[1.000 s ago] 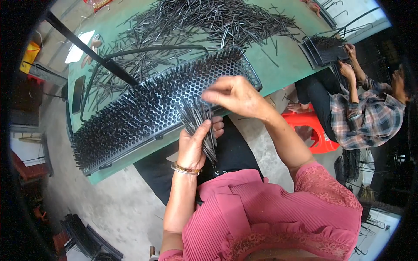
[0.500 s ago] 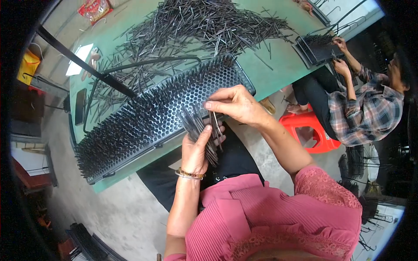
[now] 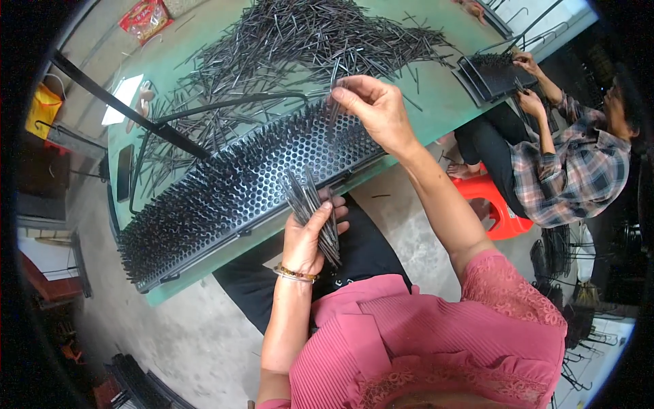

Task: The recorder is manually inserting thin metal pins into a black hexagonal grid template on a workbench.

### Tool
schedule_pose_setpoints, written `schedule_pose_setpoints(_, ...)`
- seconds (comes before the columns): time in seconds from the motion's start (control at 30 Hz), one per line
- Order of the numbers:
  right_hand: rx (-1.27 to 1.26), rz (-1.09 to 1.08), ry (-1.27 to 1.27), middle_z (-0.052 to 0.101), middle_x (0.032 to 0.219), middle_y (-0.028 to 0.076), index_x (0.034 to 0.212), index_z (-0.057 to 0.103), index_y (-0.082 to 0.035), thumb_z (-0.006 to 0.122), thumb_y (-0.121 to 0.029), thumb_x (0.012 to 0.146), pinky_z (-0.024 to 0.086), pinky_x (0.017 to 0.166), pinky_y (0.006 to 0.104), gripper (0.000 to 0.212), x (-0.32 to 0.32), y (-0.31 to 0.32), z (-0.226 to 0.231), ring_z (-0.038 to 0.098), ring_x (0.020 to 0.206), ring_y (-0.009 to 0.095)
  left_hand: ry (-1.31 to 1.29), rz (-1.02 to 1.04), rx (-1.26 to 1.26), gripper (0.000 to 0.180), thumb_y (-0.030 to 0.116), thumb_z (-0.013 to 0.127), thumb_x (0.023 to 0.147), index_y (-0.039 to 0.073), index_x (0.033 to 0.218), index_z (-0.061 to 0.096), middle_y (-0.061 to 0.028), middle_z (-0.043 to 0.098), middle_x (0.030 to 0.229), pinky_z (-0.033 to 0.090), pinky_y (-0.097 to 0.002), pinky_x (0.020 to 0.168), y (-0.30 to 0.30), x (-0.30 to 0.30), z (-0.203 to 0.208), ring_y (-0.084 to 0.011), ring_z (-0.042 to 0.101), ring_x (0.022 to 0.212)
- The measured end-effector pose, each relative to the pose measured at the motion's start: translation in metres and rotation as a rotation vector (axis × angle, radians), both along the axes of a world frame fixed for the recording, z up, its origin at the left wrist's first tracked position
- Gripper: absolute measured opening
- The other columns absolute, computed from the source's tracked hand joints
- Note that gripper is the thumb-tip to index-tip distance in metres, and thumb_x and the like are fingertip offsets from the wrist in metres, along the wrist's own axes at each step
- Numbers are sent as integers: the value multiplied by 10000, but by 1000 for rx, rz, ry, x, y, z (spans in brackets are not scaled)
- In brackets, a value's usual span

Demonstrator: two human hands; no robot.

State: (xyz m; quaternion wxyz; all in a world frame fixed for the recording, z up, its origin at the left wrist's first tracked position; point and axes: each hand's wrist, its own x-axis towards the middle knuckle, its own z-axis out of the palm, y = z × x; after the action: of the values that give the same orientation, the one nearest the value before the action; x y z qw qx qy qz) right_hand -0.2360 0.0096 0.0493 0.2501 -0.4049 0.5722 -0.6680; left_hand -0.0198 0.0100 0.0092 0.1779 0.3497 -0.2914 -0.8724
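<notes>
My left hand [image 3: 310, 235] is closed around a bundle of thin dark rods [image 3: 312, 199], over my lap in front of the rack. Between the thumb and fingers of my right hand [image 3: 375, 109] are a few more thin rods [image 3: 335, 78], held upright above the far right part of the rack. The long black rack [image 3: 300, 178] has a plate full of round holes. Rods standing in it [image 3: 197, 184] crowd its left end and far side, while bare holes show along the near right part. How many rods the right fingers pinch is hard to make out.
A big heap of loose rods [image 3: 320, 34] covers the back of the green table [image 3: 422, 116]. A black bar frame [image 3: 163, 126] rises over the rack's left half. At right, a co-worker in a plaid shirt [image 3: 569, 167] handles a smaller rack [image 3: 494, 75] near a red stool [image 3: 501, 211].
My right hand has moved up and away from the bundle, carrying a few rods out over the rack. My left hand stays nearly where it was, still holding the bundle.
</notes>
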Motion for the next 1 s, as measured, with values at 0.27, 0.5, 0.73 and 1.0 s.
schedule_pose_setpoints(0.27, -53, -2, 28, 673, 892, 70, 1002, 612, 24, 602, -173, 884, 462, 680, 213, 230, -7, -14, -9, 589, 765, 82, 12, 4, 2, 265, 118, 586, 881, 10, 1118, 542, -140, 623, 1016, 564, -324, 691, 1, 4, -7, -198, 629, 867)
schedule_pose_setpoints(0.5, 353, 484, -187, 668, 841, 29, 1007, 654, 7, 640, -156, 852, 455, 607, 211, 225, 37, 21, 3, 555, 688, 59, 137, 86, 0, 320, 188, 577, 901, 4, 1158, 530, -124, 623, 1038, 559, -368, 759, -1, 3, 1, -223, 616, 963)
schedule_pose_setpoints(0.73, 358, 395, -101, 668, 845, 49, 1008, 641, 13, 612, -176, 875, 461, 635, 212, 233, 31, 28, -2, 578, 727, 70, 69, 84, 35, 265, 141, 596, 885, -3, 1103, 550, -159, 623, 1031, 560, -365, 746, 1, 7, -4, -251, 628, 937)
schedule_pose_setpoints(1.0, -38, 70, 197, 679, 888, 72, 1002, 640, 15, 597, -108, 871, 493, 755, 240, 185, -8, -11, 2, 633, 829, 112, 55, 39, 29, 323, 107, 599, 875, -9, 1160, 501, -195, 614, 1053, 559, -362, 734, 3, 5, -5, -248, 632, 918)
